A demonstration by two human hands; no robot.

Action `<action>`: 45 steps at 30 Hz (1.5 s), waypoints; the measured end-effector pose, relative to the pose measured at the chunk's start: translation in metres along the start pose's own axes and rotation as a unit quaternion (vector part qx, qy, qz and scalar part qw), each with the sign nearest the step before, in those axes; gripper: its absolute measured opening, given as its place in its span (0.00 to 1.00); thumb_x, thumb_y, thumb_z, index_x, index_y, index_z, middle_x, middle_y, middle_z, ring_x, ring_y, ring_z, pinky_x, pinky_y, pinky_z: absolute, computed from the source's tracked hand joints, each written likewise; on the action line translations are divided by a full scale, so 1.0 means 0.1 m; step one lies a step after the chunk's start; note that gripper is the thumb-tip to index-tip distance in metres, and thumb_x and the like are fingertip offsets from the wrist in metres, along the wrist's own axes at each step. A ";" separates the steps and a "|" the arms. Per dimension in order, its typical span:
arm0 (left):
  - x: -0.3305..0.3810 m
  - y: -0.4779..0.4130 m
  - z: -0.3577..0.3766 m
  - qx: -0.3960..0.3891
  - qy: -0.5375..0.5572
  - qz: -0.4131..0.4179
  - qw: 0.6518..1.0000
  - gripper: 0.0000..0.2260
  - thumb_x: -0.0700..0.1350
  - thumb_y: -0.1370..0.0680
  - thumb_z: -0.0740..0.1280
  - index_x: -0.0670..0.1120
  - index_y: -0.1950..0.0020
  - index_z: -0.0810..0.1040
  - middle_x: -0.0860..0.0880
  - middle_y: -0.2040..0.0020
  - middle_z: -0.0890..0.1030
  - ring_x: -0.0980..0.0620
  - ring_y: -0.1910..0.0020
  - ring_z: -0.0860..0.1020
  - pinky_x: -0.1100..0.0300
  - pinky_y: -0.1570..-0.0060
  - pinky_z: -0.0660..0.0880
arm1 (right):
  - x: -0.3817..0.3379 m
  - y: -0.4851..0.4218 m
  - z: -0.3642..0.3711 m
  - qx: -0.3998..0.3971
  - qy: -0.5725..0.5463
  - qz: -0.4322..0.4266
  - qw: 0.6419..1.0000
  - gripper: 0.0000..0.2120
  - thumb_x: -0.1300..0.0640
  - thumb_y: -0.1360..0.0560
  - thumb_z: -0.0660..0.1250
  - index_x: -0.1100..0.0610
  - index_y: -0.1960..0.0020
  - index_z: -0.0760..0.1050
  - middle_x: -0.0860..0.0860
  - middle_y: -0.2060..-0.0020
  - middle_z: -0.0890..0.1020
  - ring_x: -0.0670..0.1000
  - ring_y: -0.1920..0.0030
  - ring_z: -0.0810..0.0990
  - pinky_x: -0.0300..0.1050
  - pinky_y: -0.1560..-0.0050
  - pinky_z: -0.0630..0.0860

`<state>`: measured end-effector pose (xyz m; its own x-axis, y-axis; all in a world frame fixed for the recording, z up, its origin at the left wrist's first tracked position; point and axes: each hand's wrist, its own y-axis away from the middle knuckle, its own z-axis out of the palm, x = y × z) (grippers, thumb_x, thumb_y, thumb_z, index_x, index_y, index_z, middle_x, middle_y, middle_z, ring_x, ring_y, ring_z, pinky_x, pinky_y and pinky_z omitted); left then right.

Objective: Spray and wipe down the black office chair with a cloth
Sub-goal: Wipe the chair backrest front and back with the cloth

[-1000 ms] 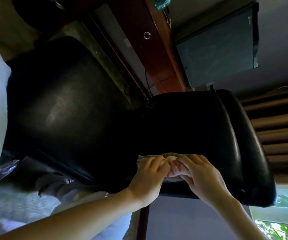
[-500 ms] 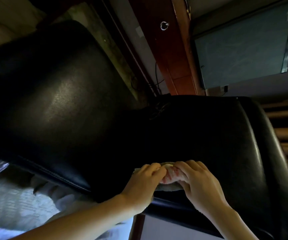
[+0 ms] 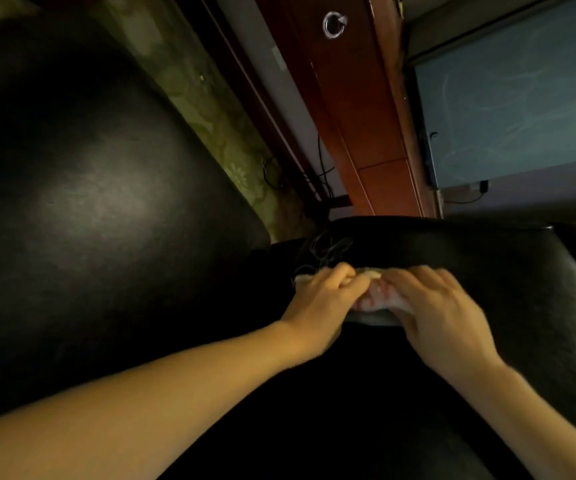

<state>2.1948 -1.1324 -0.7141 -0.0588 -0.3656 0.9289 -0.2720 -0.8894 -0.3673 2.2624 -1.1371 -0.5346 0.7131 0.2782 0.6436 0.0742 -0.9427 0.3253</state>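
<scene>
Now the left hand [image 3: 324, 299] and right hand [image 3: 442, 317] grip the cloth [image 3: 373, 301] on the chair [image 3: 106, 202]. Wiping looks unfinished.

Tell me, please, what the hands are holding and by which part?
The cloth: left hand grips its left end, right hand its right end, on the black chair.
</scene>
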 end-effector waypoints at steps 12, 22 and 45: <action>-0.32 -1.16 0.12 0.109 -0.002 -0.041 0.993 0.18 0.31 0.31 0.65 0.45 0.44 0.72 0.42 0.49 0.75 0.37 0.50 0.76 0.49 0.62 0.69 | 0.51 -0.91 0.11 0.126 -0.007 0.018 0.992 0.18 0.58 0.28 0.68 0.53 0.39 0.72 0.59 0.51 0.78 0.63 0.51 0.75 0.56 0.55 0.75; 0.06 0.24 0.01 -0.061 0.000 -0.049 0.997 0.21 0.34 0.29 0.68 0.45 0.37 0.70 0.42 0.45 0.75 0.38 0.45 0.75 0.44 0.50 0.74 | -0.04 0.17 0.20 -0.025 -0.019 -0.001 0.999 0.18 0.50 0.32 0.59 0.44 0.42 0.71 0.45 0.51 0.79 0.52 0.50 0.78 0.48 0.51 0.75; 0.90 2.69 -0.48 0.016 -0.020 0.041 0.999 0.15 0.36 0.27 0.65 0.48 0.47 0.64 0.44 0.49 0.75 0.42 0.57 0.76 0.47 0.60 0.76 | -1.55 2.20 -0.27 0.022 0.040 -0.047 0.998 0.28 0.51 0.42 0.81 0.46 0.44 0.78 0.45 0.56 0.82 0.52 0.59 0.81 0.42 0.63 0.79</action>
<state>2.0700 -1.3908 -0.7272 -0.0411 -0.4474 0.8934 -0.2379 -0.8640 -0.4437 2.1490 -1.3826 -0.5439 0.6441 0.3775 0.6653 0.1700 -0.9186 0.3567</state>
